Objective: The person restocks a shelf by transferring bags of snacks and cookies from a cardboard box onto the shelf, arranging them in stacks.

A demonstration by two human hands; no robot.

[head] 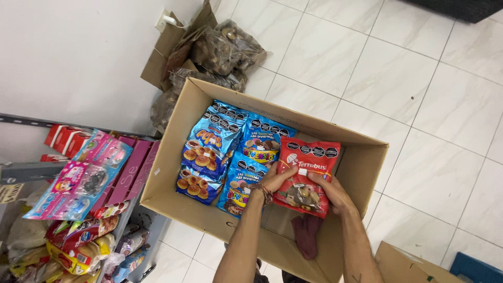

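Note:
A red bag of assorted biscuits is held over the open cardboard box. My left hand grips the bag's left edge; a beaded bracelet is on that wrist. My right hand grips its lower right side. Inside the box, to the left of the red bag, lie several blue biscuit bags in two rows. A dark red cloth lies on the box bottom below my hands.
A shelf on the left holds pink and red packages and snack packs. Clear bags of brown goods sit in a torn carton by the white wall. Another carton's corner is at lower right on the white tiled floor.

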